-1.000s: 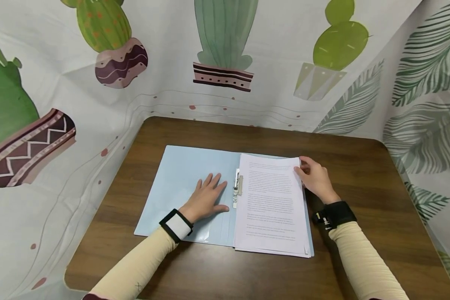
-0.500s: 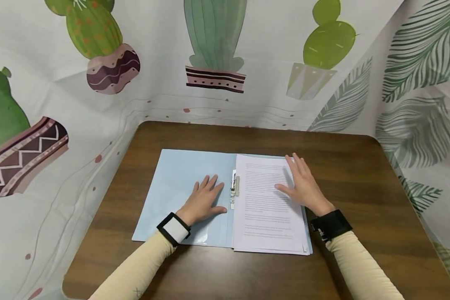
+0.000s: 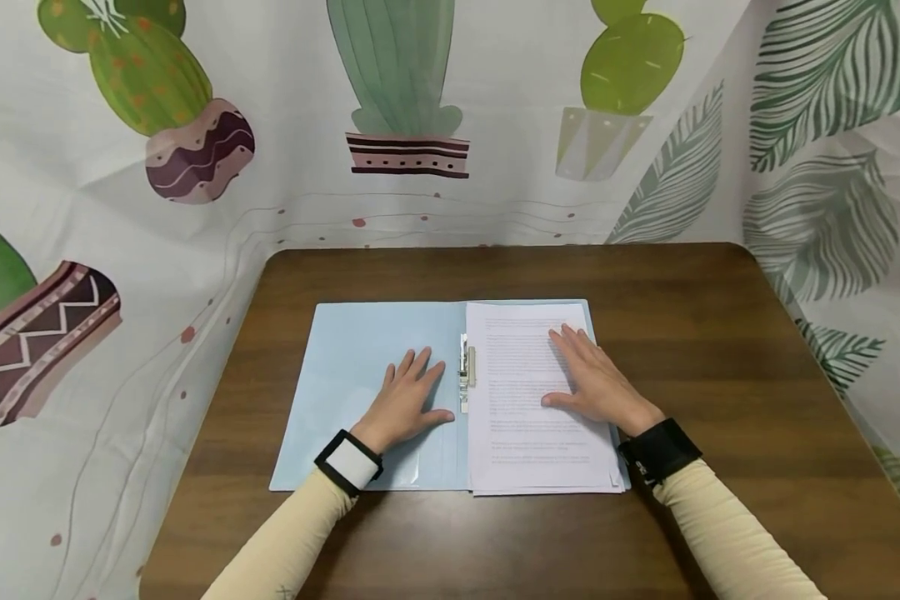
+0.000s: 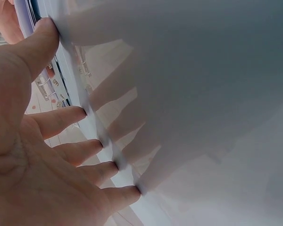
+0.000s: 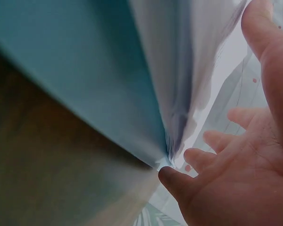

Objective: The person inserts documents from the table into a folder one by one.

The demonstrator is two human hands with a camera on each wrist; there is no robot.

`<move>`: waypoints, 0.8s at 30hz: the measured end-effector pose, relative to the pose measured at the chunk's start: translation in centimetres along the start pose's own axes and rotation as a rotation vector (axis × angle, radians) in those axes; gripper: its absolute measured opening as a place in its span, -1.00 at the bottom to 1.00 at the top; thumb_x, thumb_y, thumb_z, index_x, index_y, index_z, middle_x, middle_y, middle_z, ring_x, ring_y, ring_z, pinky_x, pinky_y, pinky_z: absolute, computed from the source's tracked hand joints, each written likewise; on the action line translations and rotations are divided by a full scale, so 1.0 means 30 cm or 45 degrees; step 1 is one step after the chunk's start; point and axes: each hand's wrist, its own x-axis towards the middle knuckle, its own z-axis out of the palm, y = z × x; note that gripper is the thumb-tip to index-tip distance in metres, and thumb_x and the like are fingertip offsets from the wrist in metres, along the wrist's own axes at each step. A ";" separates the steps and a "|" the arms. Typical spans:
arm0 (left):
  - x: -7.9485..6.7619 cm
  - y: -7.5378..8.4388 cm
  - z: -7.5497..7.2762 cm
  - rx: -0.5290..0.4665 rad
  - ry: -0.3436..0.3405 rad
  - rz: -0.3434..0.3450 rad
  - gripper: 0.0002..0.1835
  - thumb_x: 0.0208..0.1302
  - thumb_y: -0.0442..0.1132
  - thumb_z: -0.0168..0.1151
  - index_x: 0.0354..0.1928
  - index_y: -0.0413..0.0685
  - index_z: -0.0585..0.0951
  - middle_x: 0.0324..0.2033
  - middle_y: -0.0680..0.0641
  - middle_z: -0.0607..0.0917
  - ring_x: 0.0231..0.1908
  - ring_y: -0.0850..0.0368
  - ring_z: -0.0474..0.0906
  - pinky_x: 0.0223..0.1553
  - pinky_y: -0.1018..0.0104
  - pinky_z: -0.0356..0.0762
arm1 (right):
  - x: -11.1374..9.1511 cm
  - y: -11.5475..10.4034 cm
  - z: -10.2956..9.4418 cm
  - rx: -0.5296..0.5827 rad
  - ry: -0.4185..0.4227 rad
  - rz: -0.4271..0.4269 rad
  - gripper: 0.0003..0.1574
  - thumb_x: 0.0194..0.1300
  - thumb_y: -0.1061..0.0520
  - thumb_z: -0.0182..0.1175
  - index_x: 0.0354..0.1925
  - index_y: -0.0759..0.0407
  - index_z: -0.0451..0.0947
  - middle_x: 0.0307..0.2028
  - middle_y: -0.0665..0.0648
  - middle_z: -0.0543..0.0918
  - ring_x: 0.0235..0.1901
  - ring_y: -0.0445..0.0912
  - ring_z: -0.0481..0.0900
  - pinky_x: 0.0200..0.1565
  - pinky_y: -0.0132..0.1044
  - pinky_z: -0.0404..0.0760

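Note:
A light blue folder (image 3: 367,333) lies spread flat on the table, its metal clip (image 3: 468,367) along the spine. On its right half sits a stack of printed paper (image 3: 517,450). My left hand (image 3: 401,408) rests on the bare left cover, fingers spread; in the left wrist view its fingertips (image 4: 96,146) touch the glossy blue surface. Over the upper right part of the paper is my right hand (image 3: 596,383), fingers extended and thumb apart. The right wrist view shows the sheets' layered edges (image 5: 172,127) beside that hand, which grips nothing.
The brown wooden table (image 3: 705,333) has rounded far corners. Behind it and at both sides hangs a white cloth (image 3: 292,108) printed with cacti and leaves. Each wrist wears a black strap (image 3: 660,450).
My right hand has let go of the papers' upper right edge, straightened its fingers and moved left onto the top sheet. The left hand stays on the cover. The head view has shifted slightly.

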 end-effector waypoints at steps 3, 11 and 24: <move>0.005 -0.001 0.002 0.005 -0.013 -0.007 -0.05 0.21 0.26 0.42 0.51 -0.10 0.37 0.57 -0.30 0.13 0.55 -0.39 -0.05 0.38 -0.46 0.02 | -0.009 -0.005 -0.001 -0.003 -0.001 -0.005 0.39 0.13 -0.21 0.54 0.62 0.23 -0.02 0.61 0.37 -0.08 0.58 0.33 -0.20 0.47 0.30 -0.09; 0.018 0.001 0.005 0.017 0.005 0.000 -0.04 0.20 0.26 0.43 0.50 -0.12 0.38 0.56 -0.31 0.15 0.54 -0.41 -0.03 0.37 -0.47 0.04 | -0.034 -0.010 -0.009 -0.024 0.010 -0.063 0.30 0.12 -0.17 0.55 0.56 0.31 0.12 0.56 0.45 0.05 0.54 0.42 -0.10 0.43 0.37 -0.02; 0.031 0.007 0.003 0.004 -0.035 -0.018 -0.03 0.22 0.25 0.43 0.53 -0.11 0.34 0.58 -0.29 0.11 0.56 -0.37 -0.09 0.40 -0.45 -0.02 | -0.041 -0.008 -0.003 -0.140 -0.033 -0.040 0.22 0.13 -0.21 0.52 0.54 0.28 0.22 0.55 0.45 0.08 0.53 0.45 -0.07 0.42 0.40 -0.03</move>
